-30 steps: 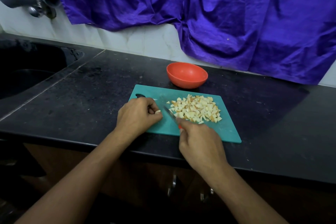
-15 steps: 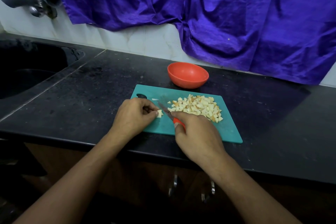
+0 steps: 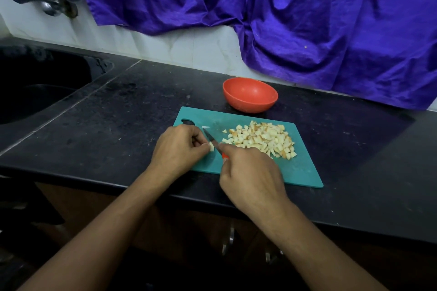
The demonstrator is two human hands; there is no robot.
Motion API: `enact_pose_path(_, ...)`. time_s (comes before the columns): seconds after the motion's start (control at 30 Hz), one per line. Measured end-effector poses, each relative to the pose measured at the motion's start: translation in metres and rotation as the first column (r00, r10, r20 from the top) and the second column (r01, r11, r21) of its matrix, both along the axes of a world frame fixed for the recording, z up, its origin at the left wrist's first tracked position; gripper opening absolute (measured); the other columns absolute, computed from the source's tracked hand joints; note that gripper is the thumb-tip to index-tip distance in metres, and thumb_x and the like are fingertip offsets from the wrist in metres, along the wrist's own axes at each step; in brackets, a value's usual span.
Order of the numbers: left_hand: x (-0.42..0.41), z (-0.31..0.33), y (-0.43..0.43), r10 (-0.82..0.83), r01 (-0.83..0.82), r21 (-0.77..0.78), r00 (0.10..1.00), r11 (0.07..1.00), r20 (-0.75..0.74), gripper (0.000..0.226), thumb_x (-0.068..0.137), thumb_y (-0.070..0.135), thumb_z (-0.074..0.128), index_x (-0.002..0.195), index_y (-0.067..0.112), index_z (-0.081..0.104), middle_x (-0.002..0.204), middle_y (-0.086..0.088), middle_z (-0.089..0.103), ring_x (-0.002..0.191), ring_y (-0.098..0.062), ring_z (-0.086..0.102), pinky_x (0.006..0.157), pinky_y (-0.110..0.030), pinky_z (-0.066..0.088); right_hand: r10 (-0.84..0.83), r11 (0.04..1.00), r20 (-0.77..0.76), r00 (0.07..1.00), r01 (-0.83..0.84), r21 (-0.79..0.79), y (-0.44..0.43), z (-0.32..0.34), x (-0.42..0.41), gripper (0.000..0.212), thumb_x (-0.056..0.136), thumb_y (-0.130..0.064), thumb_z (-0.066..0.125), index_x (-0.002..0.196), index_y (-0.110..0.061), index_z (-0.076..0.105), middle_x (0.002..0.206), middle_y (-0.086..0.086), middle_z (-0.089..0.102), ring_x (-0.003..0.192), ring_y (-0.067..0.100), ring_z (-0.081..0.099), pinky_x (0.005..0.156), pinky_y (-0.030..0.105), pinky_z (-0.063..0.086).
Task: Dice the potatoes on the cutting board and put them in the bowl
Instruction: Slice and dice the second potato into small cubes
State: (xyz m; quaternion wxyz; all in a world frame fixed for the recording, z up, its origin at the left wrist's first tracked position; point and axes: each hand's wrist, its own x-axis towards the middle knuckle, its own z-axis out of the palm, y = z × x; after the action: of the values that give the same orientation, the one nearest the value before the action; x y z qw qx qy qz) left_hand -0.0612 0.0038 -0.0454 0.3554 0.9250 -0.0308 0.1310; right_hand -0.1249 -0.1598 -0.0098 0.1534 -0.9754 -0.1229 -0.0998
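Our left hand (image 3: 179,149) pinched a small potato piece (image 3: 211,147) on the left half of the teal cutting board (image 3: 305,172), while our right hand (image 3: 253,172), curled round the red-handled knife (image 3: 209,136), held its blade just right of that piece, pointing away from us.

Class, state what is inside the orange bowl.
Inside the bowl only its bare wall shows; the potato dice lie outside it, on the board. The near rim covers the lowest part of the inside.

Black stone counter (image 3: 118,125) — purple cloth (image 3: 307,19) over white tiled wall (image 3: 189,47), dim light
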Motion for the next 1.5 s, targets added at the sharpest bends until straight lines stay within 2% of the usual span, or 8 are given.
enact_pose_path(0.4, -0.001, -0.001, -0.001, 0.007, -0.008, 0.041, 0.999, 0.999, 0.036, 0.011, 0.084, 0.028, 0.076, 0.075, 0.03, 0.07, 0.07, 0.016, 0.069, 0.068, 0.0, 0.064, 0.071, -0.032, 0.058, 0.065, 0.992, 0.02, 0.998, -0.062, -0.113, -0.015, -0.021, -0.009, 0.053, 0.105, -0.029, 0.043, 0.157, -0.034, 0.036, 0.089, -0.007, 0.062, 0.079, 0.014, 0.059, 0.067, 0.033, 0.046)
enact_pose_path(0.6, -0.002, -0.003, 0.0, 0.004, -0.005, 0.01, 0.997, 1.0, 0.073, 0.006, 0.085, 0.027, 0.079, 0.083, 0.031, 0.074, 0.073, 0.018, 0.069, 0.069, 0.003, 0.065, 0.072, -0.023, 0.057, -0.003, 0.955, -0.069, 0.998, 0.023, 0.297, -0.041, -0.032, 0.0, 0.039, 0.104, -0.034, 0.052, 0.143, -0.04, 0.056, 0.102, -0.016, 0.069, 0.076, 0.002, 0.058, 0.065, 0.023, 0.043)
enact_pose_path(0.7, -0.001, -0.004, 0.002, -0.01, 0.013, -0.038, 0.997, 0.999, 0.077, 0.007, 0.085, 0.025, 0.08, 0.086, 0.031, 0.075, 0.075, 0.018, 0.071, 0.071, 0.004, 0.066, 0.072, -0.021, 0.057, -0.001, 0.824, -0.105, 0.995, 0.06, 0.563, -0.049, -0.034, 0.012, 0.037, 0.103, -0.027, 0.058, 0.139, -0.036, 0.063, 0.087, -0.021, 0.06, 0.067, -0.004, 0.047, 0.06, 0.015, 0.035)
enact_pose_path(0.77, -0.001, -0.005, 0.003, -0.018, 0.023, -0.066, 0.997, 0.998, 0.081, 0.01, 0.086, 0.022, 0.078, 0.093, 0.029, 0.077, 0.079, 0.018, 0.072, 0.073, 0.003, 0.066, 0.076, -0.023, 0.058, -0.032, 0.801, -0.086, 0.996, 0.077, 0.594, -0.056, -0.031, 0.02, 0.036, 0.103, -0.025, 0.06, 0.136, -0.036, 0.064, 0.076, -0.024, 0.049, 0.063, -0.006, 0.042, 0.058, 0.012, 0.03)
enact_pose_path(0.93, -0.003, -0.005, 0.005, -0.042, 0.046, -0.053, 0.996, 0.998, 0.076, 0.017, 0.086, 0.019, 0.076, 0.1, 0.028, 0.077, 0.08, 0.017, 0.071, 0.073, 0.002, 0.065, 0.072, -0.017, 0.052, -0.006, 0.871, -0.071, 0.997, 0.04, 0.49, -0.056, -0.03, 0.023, 0.038, 0.102, -0.029, 0.059, 0.138, -0.04, 0.062, 0.076, -0.027, 0.05, 0.064, -0.006, 0.044, 0.059, 0.015, 0.033)
enact_pose_path(1.03, -0.004, -0.003, 0.007, -0.075, 0.077, -0.03, 0.996, 0.997, 0.055, 0.016, 0.081, 0.031, 0.083, 0.096, 0.03, 0.076, 0.081, 0.014, 0.07, 0.074, 0.0, 0.064, 0.071, -0.019, 0.051, -0.001, 0.927, -0.009, 1.0, 0.005, 0.376, -0.051, -0.031, 0.014, 0.039, 0.102, -0.034, 0.056, 0.14, -0.043, 0.059, 0.108, -0.018, 0.072, 0.092, 0.003, 0.065, 0.078, 0.029, 0.056)
enact_pose_path(1.13, -0.004, -0.002, 0.007, -0.077, 0.075, 0.038, 0.995, 0.996, 0.059, 0.01, 0.08, 0.035, 0.084, 0.085, 0.031, 0.076, 0.083, 0.012, 0.068, 0.075, -0.003, 0.061, 0.071, -0.026, 0.053, 0.003, 0.958, 0.011, 1.0, -0.006, 0.287, -0.046, -0.025, 0.008, 0.041, 0.103, -0.036, 0.054, 0.143, -0.044, 0.056, 0.123, -0.017, 0.07, 0.106, 0.004, 0.062, 0.091, 0.033, 0.055)
enact_pose_path(1.5, -0.007, 0.001, 0.005, -0.08, 0.078, 0.026, 0.992, 0.997, 0.097, 0.009, 0.08, 0.028, 0.085, 0.076, 0.029, 0.077, 0.074, 0.021, 0.062, 0.076, 0.004, 0.062, 0.063, -0.016, 0.044, 0.058, 0.998, 0.075, 0.995, -0.057, -0.015, -0.008, -0.018, -0.004, 0.049, 0.104, -0.03, 0.043, 0.152, -0.037, 0.045, 0.09, -0.007, 0.067, 0.082, 0.014, 0.061, 0.07, 0.032, 0.047)
